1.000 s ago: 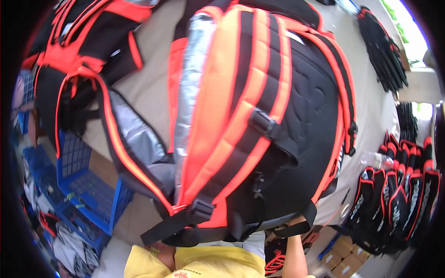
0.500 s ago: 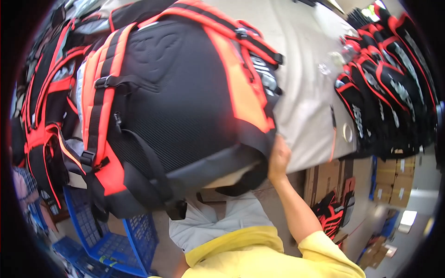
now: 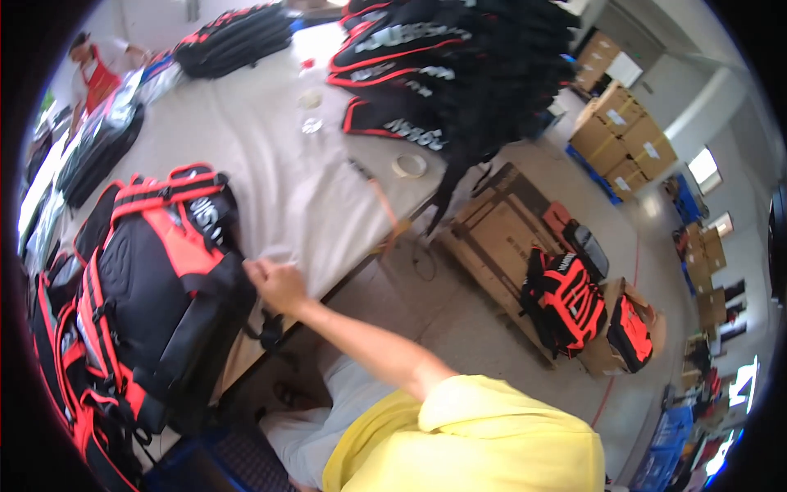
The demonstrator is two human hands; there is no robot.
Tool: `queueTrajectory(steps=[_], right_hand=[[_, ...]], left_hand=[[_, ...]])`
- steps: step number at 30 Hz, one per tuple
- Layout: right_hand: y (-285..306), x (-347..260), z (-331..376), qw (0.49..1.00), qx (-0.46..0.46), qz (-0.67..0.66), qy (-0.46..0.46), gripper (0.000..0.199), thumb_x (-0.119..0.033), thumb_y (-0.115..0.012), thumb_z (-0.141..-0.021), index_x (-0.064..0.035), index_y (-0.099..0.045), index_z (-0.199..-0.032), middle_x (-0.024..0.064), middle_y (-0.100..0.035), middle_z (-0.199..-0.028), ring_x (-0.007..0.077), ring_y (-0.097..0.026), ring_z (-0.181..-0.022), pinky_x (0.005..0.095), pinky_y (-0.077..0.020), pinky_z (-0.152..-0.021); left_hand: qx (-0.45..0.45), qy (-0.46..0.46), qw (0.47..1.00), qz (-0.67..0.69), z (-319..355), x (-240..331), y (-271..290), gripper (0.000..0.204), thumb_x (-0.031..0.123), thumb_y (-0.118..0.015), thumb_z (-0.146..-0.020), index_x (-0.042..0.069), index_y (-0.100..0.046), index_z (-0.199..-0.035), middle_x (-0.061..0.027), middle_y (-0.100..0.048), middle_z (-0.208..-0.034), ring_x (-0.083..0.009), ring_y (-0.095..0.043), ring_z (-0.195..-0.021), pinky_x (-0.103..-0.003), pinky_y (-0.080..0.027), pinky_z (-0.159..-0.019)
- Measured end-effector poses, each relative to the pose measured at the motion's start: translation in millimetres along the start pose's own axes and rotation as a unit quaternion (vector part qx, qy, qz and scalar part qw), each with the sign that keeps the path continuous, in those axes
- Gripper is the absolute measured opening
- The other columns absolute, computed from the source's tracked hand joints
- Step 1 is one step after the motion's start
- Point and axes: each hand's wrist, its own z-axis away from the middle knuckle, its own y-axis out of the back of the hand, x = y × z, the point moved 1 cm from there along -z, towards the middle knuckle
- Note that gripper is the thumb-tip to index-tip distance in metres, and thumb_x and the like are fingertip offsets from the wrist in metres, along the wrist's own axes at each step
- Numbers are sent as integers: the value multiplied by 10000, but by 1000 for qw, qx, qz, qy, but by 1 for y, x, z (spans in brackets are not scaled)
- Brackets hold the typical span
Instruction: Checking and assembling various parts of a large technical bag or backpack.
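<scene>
A black and orange-red backpack lies on the cloth-covered table at the left, its padded back panel and shoulder straps facing up. My right hand is beside the backpack's right edge, its fingers curled together. The fingertips come up against the bag's side, and I cannot make out what, if anything, they grip. A black strap hangs just below the hand, by the table's near edge. My left hand is out of view.
More black-and-red bags are stacked at the table's far right. A tape roll and an orange-handled tool lie nearer. Cartons and a backpack stand right on the floor. A blue crate is below; a person in a red apron stands far left.
The view has swung to the right, so the backpack now appears farther left and smaller. My right hand stays near its right edge. The floor with cartons shows more.
</scene>
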Motion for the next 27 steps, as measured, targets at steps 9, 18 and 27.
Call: queueTrajectory(steps=[9, 18, 27], right_hand=[[0, -6, -2, 998, -59, 17, -27, 562, -615, -510, -1053, -104, -737, -998, 244, -756, -933, 493, -718, -936, 595, -557, -823], [-3, 31, -17, 991, -70, 118, 14, 490, -459, -443, -1122, -53, -715, -1078, 285, -720, -972, 533, -686, -930, 637, -509, -795], [12, 26, -14, 996, -79, 11, 27, 428, -394, -528, -1122, -41, -768, -1156, 51, -708, -690, 158, -693, -664, 350, -524, -659]], left_hand=[[62, 59, 979, 186, 3, -47, 13, 399, 361, -625, -1055, 11, -690, -1235, -147, -754, -1129, -325, -748, -985, -458, -606, -854], [187, -78, 979, -32, 37, 29, 18, 358, 255, -596, -1094, -21, -715, -1289, -181, -772, -1225, -278, -731, -1140, -366, -542, -1010], [82, -172, 969, -156, 93, 71, -63, 318, 276, -625, -1031, 33, -743, -1199, -228, -756, -1108, -425, -682, -1111, -533, -520, -981]])
